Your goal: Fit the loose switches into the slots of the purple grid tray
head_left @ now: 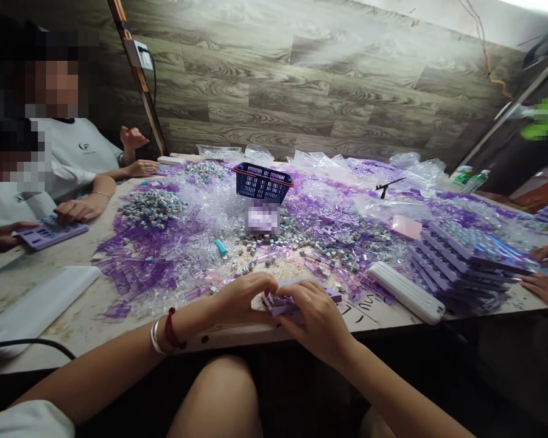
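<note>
At the table's front edge my left hand [244,298] and my right hand [317,313] come together around a light purple plastic frame [334,295]. My left fingers are curled at its left end, with thumb and fingertips close together. My right fingers bend over its top while the thumb is at the near side. Most of the frame is hidden behind my right hand, so any small part at my fingertips cannot be made out. Just beyond lie small white-and-blue parts [281,234] and clear purple plastic pieces [274,250].
Purple frames [456,267] are stacked at right, beside a long white bar [406,292]. A dark blue basket [262,182] stands mid-table. A white case [41,301] lies left. A co-worker's hand [80,207] is over another purple frame [55,236]; other hands are at far right.
</note>
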A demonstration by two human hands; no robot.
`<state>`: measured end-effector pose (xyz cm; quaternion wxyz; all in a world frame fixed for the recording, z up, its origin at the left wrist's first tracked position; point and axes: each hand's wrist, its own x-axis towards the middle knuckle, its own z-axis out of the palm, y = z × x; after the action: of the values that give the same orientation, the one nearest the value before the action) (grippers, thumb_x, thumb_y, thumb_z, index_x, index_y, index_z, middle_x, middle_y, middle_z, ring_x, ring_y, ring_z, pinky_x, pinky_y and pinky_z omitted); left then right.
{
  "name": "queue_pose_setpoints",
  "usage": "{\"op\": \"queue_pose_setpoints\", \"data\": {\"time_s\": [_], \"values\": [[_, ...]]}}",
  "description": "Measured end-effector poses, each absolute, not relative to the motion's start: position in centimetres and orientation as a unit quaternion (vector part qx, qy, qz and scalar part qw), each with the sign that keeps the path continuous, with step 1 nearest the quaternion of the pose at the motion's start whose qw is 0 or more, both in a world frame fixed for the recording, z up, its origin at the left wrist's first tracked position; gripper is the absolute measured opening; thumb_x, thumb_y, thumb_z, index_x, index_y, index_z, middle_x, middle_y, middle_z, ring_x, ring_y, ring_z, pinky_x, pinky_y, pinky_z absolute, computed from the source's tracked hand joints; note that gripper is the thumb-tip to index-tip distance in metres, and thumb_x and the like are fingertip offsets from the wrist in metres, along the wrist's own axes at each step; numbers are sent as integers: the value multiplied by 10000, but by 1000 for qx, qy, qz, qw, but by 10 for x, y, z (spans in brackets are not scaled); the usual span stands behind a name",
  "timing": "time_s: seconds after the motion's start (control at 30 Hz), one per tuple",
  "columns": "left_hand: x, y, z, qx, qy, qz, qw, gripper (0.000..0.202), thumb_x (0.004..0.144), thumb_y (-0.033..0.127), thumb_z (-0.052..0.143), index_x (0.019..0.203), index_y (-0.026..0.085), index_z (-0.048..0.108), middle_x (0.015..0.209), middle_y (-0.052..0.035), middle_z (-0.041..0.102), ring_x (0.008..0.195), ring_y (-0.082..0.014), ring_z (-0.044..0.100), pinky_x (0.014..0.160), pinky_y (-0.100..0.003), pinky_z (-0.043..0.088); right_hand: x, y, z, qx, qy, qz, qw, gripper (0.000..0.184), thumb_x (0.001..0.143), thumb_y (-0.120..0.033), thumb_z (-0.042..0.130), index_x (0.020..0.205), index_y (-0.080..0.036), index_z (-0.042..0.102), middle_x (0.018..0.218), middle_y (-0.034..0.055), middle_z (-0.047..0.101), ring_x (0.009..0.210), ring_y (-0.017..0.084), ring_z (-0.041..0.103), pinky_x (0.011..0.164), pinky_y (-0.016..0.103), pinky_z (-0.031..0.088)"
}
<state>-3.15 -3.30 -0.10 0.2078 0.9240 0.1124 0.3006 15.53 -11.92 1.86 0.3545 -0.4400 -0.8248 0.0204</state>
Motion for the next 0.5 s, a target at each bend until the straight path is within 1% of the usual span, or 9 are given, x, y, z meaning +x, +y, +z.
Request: {"op": "queue_pose_setpoints", "data": {"time_s": [0.1,0.23,0.3,0.4,0.5], "values": [[-32,-27,-7,904,135,360,186,193,854,325,584,901,151,517,797,-26,588,710,-128,548,655,-232,456,152,-109,24,-448,-821,33,354,229,783,-130,610,991,-201,546,924,53,665,883,220,590,795,351,454],[-33,-24,-9,898,154,391,133,193,847,287,598,965,150,532,780,-26,602,685,-127,564,636,-232,468,151,-97,27,-457,-827,23,327,265,768,-125,625,1014,-177,538,958,68,653,915,224,588,791,344,465],[-34,-23,-8,904,152,390,89,167,864,257,576,989,151,538,810,-43,626,721,-140,588,658,-245,484,152,-92,27,-470,-831,12,297,249,779,-131,617,1012,-167,536,970,80,648,929,232,580,786,343,467],[-34,-22,-4,915,139,379,3,114,883,232,547,965,152,555,831,-62,652,778,-167,617,695,-274,511,152,-87,25,-474,-849,-6,235,134,812,-147,586,938,-168,542,942,80,644,915,234,564,771,337,462],[-35,-20,-1,916,123,375,-76,132,891,230,529,977,141,575,812,-69,664,799,-186,626,702,-296,533,150,-85,24,-488,-853,-27,186,87,818,-162,581,894,-163,538,908,82,630,881,230,554,739,328,459]]}}
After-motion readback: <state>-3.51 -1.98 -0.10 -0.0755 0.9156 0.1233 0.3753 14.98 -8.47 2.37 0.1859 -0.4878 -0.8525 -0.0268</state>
